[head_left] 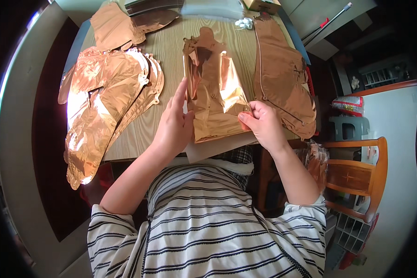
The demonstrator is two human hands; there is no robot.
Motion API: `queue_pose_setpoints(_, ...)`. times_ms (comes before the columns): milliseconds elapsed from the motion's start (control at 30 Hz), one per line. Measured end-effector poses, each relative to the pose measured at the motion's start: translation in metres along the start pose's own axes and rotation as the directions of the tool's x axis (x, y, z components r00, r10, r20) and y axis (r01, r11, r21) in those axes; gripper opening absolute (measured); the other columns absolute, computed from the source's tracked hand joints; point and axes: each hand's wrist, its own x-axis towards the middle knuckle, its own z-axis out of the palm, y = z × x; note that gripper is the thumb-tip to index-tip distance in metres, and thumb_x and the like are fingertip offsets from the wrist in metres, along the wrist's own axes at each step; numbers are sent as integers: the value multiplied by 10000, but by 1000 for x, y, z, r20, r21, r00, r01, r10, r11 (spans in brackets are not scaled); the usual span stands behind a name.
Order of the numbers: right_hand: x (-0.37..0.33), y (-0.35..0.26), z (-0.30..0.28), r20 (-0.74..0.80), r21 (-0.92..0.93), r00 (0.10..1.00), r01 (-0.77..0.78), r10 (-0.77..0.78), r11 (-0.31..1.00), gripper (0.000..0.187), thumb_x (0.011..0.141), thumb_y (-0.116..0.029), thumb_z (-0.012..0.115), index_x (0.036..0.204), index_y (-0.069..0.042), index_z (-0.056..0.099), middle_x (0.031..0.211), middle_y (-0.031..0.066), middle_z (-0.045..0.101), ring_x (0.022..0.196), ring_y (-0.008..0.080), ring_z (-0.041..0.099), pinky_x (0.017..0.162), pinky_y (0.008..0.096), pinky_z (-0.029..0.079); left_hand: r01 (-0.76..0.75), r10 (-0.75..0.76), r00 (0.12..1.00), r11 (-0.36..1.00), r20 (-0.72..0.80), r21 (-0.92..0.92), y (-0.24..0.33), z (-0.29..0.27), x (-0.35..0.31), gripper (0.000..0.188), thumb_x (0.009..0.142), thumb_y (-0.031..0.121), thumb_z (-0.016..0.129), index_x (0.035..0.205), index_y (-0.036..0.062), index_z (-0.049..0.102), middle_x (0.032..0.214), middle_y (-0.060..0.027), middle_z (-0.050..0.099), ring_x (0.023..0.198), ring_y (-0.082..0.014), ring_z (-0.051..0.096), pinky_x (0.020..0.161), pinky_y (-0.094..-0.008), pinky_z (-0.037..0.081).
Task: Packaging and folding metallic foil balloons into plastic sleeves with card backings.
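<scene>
- I watch the left hand (175, 124) from afar: its fingers lie nearly straight and together along the left edge of the foil, thumb a little apart, steadying rather than gripping.
- The right hand (265, 124) pinches the foil's lower right corner between thumb and fingers.
- Between them, mid-frame, lies the copper-coloured foil balloon (213, 118), deflated, over a pale card sheet (224, 146) that shows along its lower edge.
- I judge this piece partly done: its sides run straight, as if folded in, yet the upper end keeps its lobed outline and the surface stays wrinkled. Squaring that end and pressing it flat seem left.
- At the left of the frame, a heap of foil balloons (104, 88) sprawls past the table (169, 44) edge, unfolded as far as I can see.
- More flat foil pieces (110, 28) sit at upper left, and a long foil stack (282, 76) at right; I cannot tell which pile is finished.
- At the top, clear plastic sleeves (213, 8) lie apart from the work; whether any is filled, I cannot tell.
</scene>
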Motion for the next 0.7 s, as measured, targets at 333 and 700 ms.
queue_pose_setpoints(333, 4, 0, 20, -112, -332, 990, 40, -81, 942, 384, 885, -109, 730, 1231, 1, 605, 895, 138, 707, 789, 221, 711, 705, 346, 552, -379, 411, 911, 824, 16, 421, -8, -12, -5, 485, 900, 97, 689, 1368, 84, 562, 1312, -176, 564, 1091, -342, 627, 938, -447, 512)
queue_pose_setpoints(700, -6, 21, 21, -70, -710, 846, 330, -528, 623, 584, 853, -129, 747, 1375, -41, 502, 1221, 171, 556, 1071, 370, 586, 917, 477, 479, -480, 427, 877, 763, 220, 432, -19, -9, -11, 490, 867, 252, 736, 1294, 49, 607, 1363, -165, 558, 1343, -370, 487, 1123, -563, 371)
